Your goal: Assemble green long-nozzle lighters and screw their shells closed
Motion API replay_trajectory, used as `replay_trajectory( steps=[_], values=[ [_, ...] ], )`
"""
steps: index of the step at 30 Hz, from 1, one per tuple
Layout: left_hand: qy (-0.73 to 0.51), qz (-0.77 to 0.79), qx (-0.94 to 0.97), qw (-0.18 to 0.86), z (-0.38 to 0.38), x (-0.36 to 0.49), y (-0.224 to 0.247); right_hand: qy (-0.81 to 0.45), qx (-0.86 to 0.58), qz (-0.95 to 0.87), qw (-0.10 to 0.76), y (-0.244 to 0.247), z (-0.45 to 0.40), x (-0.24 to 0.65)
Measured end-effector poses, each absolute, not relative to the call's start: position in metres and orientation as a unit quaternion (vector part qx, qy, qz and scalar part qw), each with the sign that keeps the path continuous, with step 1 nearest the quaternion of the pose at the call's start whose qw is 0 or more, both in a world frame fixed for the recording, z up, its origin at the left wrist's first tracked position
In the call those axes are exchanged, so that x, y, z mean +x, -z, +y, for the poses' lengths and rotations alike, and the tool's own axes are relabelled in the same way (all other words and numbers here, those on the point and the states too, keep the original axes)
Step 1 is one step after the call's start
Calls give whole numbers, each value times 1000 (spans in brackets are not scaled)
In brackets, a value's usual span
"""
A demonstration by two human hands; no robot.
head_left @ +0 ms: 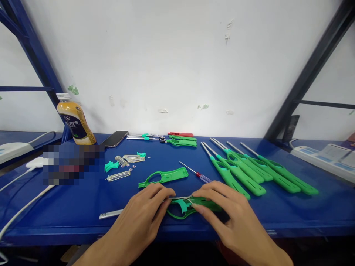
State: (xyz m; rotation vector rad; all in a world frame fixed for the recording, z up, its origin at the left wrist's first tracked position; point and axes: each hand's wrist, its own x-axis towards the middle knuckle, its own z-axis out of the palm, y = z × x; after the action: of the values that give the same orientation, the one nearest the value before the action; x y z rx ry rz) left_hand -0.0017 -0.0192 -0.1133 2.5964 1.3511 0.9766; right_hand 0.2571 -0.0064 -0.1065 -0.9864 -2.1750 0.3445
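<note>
Near the table's front edge lies an opened green lighter casing (pixel 177 215), with a teal trigger (pixel 183 205) and thin wires inside it. My left hand (pixel 151 207) is closed over the casing's front end, where a metal tube (pixel 111 214) sticks out to the left. My right hand (pixel 226 207) pinches at the wires over the casing's handle; the fingertips partly cover them. Just beyond my hands rests a separate green casing half (pixel 172 175), hollow side up. A screwdriver (pixel 202 177) with a purple handle lies behind my right hand.
Several assembled green lighters (pixel 244 170) lie at the right. Left of centre are clear fuel tanks (pixel 119 175) and loose teal triggers (pixel 111 166). Metal tubes (pixel 138 138), casing parts (pixel 181 141) and a phone (pixel 116 138) lie by the wall. A juice bottle (pixel 75 122) stands at left.
</note>
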Motion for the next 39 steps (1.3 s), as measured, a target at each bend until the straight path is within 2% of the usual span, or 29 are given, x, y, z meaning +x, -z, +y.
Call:
replay_trajectory(
  steps=[5,13,39],
  values=[
    [-301,420,855,36,-18,-3,114,-165,-377,-844,343,110,-3,265],
    [-324,372,869,-40,-17,-4,118,-170,-350,-856,339,113,3,264],
    [-317,366,875,17,-24,10,107,-145,-332,-873,326,117,3,262]
  ],
)
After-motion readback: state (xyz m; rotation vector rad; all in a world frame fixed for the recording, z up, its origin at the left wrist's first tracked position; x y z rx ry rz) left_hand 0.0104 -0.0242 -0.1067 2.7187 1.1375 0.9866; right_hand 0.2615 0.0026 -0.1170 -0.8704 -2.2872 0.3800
